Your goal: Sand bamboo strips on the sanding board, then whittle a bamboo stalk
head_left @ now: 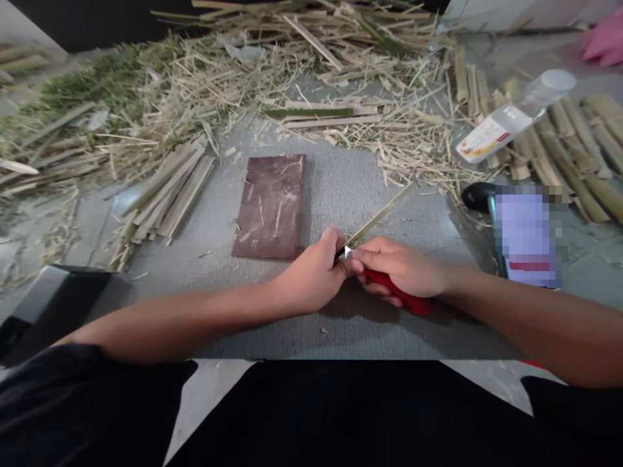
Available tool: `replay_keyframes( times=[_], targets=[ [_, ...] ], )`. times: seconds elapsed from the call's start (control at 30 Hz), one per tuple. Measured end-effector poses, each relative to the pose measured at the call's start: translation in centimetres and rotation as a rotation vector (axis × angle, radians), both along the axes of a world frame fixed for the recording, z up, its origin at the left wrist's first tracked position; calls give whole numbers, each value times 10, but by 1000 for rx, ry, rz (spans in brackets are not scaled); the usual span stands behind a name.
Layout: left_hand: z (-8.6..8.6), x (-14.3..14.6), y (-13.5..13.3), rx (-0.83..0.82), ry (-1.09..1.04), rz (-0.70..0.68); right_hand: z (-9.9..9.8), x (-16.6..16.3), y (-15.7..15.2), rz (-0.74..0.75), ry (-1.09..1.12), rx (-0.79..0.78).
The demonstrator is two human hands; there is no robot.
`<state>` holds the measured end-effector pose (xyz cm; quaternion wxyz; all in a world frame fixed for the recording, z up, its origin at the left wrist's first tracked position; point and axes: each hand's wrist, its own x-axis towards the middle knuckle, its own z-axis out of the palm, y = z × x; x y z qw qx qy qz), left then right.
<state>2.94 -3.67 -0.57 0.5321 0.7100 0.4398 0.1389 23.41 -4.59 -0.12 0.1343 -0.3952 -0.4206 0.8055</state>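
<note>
My left hand (314, 272) is closed on a thin bamboo strip (382, 215), which sticks out up and to the right past my fingers. In my right hand (406, 263) is a red-handled knife (413, 301). Its small bright blade meets the strip between my two hands, and my fingers cover most of it. Both hands are close together, just over the grey tabletop (272, 331). A dark brown rectangular pad (272, 204) with pale scratches lies beyond my left hand. To its left is a loose bundle of split bamboo strips (175, 185).
Shavings (233, 84) are heaped along the back and left. Cut bamboo pieces (574, 139) lie at the right, with a clear plastic bottle (511, 123) tilted over them. A phone (525, 237) with a blurred screen stands at right. A black box (58, 305) sits at left.
</note>
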Motion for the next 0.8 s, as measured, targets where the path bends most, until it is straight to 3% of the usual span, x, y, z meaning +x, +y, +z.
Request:
replay_keyframes(
  times=[0.2, 0.4, 0.57, 0.7, 0.8],
  targets=[
    [-1, 1, -1, 8, 38, 13, -5, -7, -12, -77, -60, 108],
    [0, 2, 0, 5, 13, 8, -11, -18, -28, -321, -104, 322],
    [1, 1, 3, -15, 23, 37, -18, -14, -25, -536, -58, 364],
    [0, 1, 5, -35, -4, 52, -21, -13, -23, -564, 18, 423],
    [-4, 1, 5, -33, -34, 69, -13, -14, -22, -588, 14, 556]
  ],
)
